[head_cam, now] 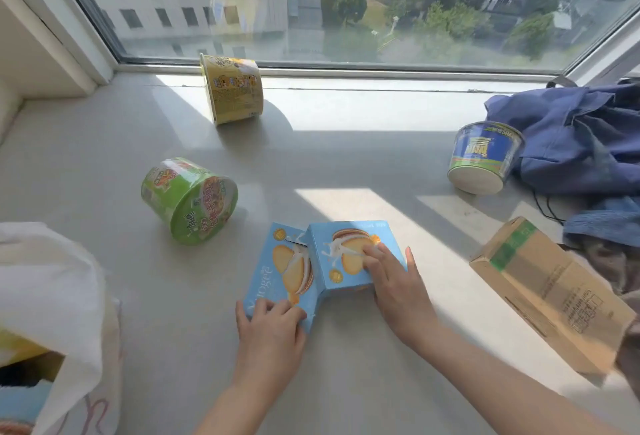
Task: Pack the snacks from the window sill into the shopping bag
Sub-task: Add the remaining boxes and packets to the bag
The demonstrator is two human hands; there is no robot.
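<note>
Two light blue biscuit boxes lie side by side on the window sill. My left hand grips the near end of the left box. My right hand holds the right box, fingers on its top face and thumb along its right side. A green noodle cup lies on its side to the left. Near the glass a yellow noodle cup lies tipped over. Upside down at the right stands a blue noodle cup. The white shopping bag stands open at the lower left with packets inside.
A brown cardboard box lies at the right near the sill's edge. Blue cloth and other fabric are piled in the right corner behind the blue cup. The window frame closes the far side.
</note>
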